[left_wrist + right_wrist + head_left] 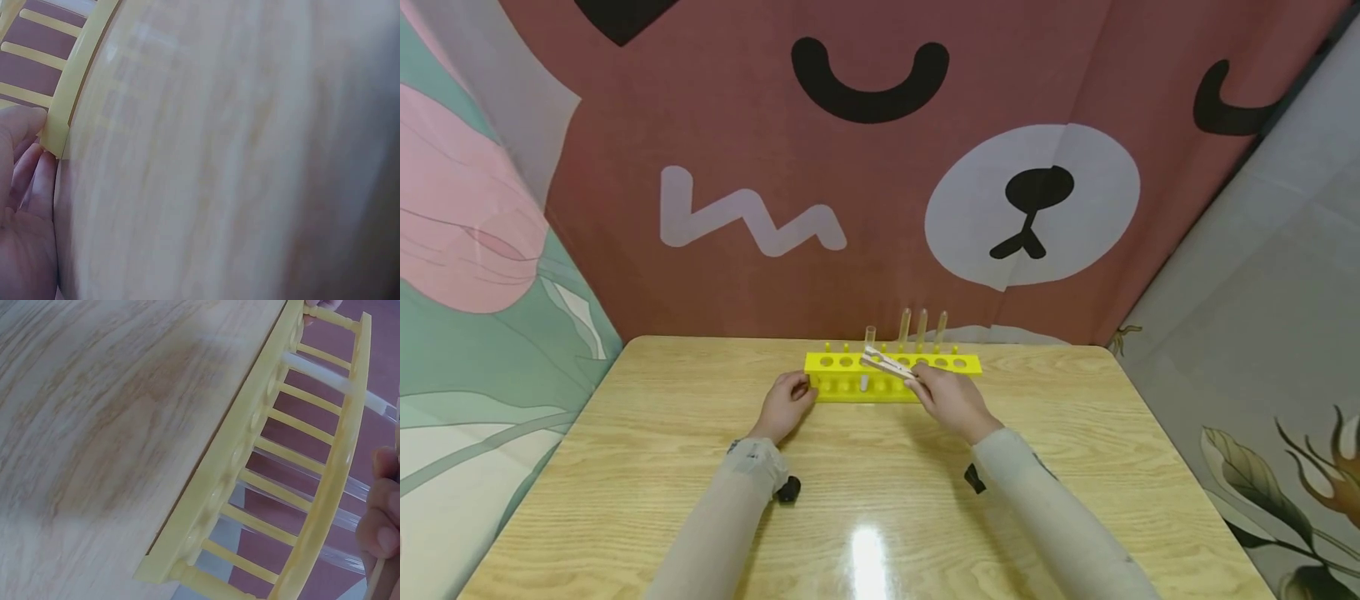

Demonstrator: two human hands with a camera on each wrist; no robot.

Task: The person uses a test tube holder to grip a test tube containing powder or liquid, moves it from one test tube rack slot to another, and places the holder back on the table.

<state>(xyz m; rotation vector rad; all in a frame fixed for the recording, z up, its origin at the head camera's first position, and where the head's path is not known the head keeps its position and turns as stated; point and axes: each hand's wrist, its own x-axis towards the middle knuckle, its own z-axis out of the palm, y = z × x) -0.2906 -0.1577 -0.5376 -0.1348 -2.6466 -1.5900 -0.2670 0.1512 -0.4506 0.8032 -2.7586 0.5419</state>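
A yellow test tube rack (891,364) stands near the table's back edge. My left hand (785,407) holds the rack's left end; in the left wrist view the thumb and fingers (44,178) meet at its corner. My right hand (955,402) grips a wooden test tube clamp (889,365), its tip pointing left. That tip is at a test tube (870,335) standing in the rack; whether it clasps the glass I cannot tell. White material shows in this tube (319,374) in the right wrist view. The right fingers (382,531) appear at that view's edge.
Several clear test tubes (922,325) stand upside down on pegs along the rack's back, right of the middle. Behind the wooden table (865,467) hangs a printed curtain (737,292), close to the rack.
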